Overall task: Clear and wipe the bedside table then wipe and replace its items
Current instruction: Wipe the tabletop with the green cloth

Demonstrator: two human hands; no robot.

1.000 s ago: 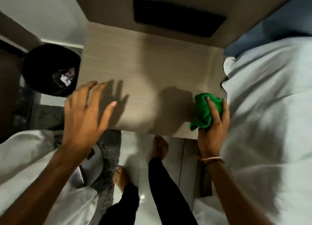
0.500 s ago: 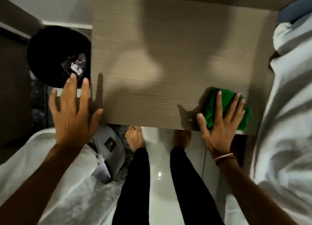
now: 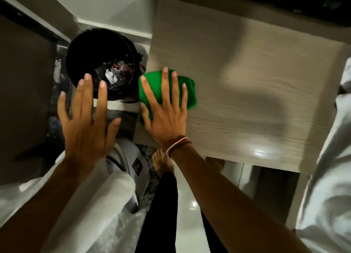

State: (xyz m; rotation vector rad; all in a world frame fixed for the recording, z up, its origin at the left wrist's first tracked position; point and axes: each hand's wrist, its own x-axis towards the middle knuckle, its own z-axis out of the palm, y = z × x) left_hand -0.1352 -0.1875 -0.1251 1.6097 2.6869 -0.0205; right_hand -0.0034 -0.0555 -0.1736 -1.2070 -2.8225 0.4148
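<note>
Nearest the camera, bare feet (image 3: pixel 163 162) are seen on the glossy floor (image 3: pixel 191 201), with white bedding (image 3: pixel 326 176) to the right. Just beyond, the left hand (image 3: pixel 85 119) is held in the air off the bench's left edge, its fingers spread and nothing in its grip. The right hand (image 3: pixel 165 112) is laid flat, fingers splayed, pressing a green cloth (image 3: pixel 190 90) onto the near-left corner of the bench (image 3: pixel 247 81); the cloth is pressed under the palm, not pinched. The cloth overhangs the left edge slightly. Beside that edge a black bin (image 3: pixel 85 53) with rubbish inside stands on the floor.

No items are seen on the bench top, so the wiping step appears to be in hand. The next move probably calls for steady downward pressure while the cloth is swept over the unwiped far part, before the items are wiped and returned.
</note>
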